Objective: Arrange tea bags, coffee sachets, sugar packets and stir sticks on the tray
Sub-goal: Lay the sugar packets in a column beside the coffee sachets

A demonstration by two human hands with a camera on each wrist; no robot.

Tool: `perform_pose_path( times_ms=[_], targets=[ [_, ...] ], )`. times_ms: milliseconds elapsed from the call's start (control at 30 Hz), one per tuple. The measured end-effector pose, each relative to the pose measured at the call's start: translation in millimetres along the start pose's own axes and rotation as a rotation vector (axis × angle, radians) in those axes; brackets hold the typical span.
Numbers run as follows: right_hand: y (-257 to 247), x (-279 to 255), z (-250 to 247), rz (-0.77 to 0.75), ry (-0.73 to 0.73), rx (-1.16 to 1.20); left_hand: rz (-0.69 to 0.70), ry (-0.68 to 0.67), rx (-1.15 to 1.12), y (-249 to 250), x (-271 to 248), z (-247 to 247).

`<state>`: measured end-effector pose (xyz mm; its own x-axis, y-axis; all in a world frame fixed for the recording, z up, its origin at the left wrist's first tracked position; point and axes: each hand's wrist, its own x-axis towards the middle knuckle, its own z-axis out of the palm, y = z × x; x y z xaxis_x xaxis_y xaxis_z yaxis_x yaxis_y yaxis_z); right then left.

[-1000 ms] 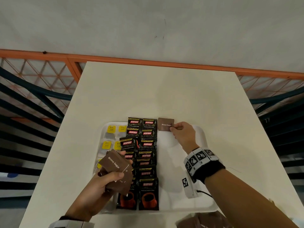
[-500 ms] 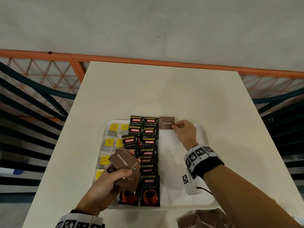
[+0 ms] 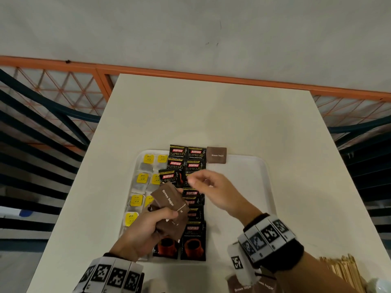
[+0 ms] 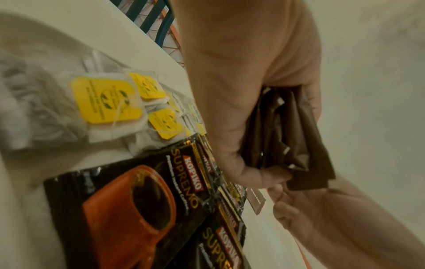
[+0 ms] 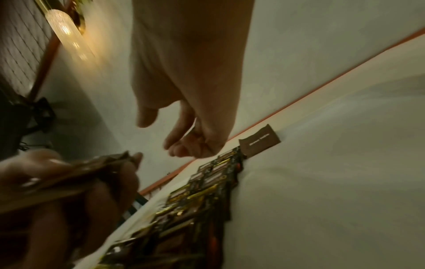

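Observation:
A white tray [image 3: 241,199] holds yellow-tagged tea bags [image 3: 142,180] in its left columns and black Kopiko coffee sachets [image 3: 193,240] in two middle columns. One brown sugar packet [image 3: 216,155] lies flat at the tray's far edge, right of the coffee, also seen in the right wrist view [image 5: 260,141]. My left hand [image 3: 163,220] grips a stack of brown sugar packets [image 3: 169,201] above the coffee columns; the stack [image 4: 294,131] fans out between thumb and fingers. My right hand [image 3: 198,181] hovers empty just right of the stack, fingers loosely bent [image 5: 165,131].
Wooden stir sticks [image 3: 342,273] lie on the table [image 3: 211,115] at the near right, and more brown sugar packets [image 3: 251,287] sit near my right wrist. The tray's right half is bare. Orange and dark railings run behind and beside the table.
My right hand let go of the sugar packet at the tray's far edge and drew back toward the stack in my left hand. The packet stays where it was laid.

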<state>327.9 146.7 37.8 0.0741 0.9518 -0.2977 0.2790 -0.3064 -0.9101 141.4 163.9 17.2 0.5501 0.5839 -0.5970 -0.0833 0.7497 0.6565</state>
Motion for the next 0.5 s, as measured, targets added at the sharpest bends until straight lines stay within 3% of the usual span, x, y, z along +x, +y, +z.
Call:
perform_pose_path(
  times_ms=[100, 167, 500],
  targets=[
    [-4.8, -9.0, 9.6, -0.026, -0.2, -0.017, -0.032, 0.004, 0.048, -4.8, 2.2, -0.4],
    [-2.7, -9.4, 13.3, -0.038, -0.243, -0.046, -0.04, -0.021, 0.083, -6.1, 0.9, 1.1],
    [6.9, -9.7, 8.0, 0.035, -0.155, 0.195, -0.008, -0.041, 0.017, -4.6, -4.4, 0.1]
  ],
)
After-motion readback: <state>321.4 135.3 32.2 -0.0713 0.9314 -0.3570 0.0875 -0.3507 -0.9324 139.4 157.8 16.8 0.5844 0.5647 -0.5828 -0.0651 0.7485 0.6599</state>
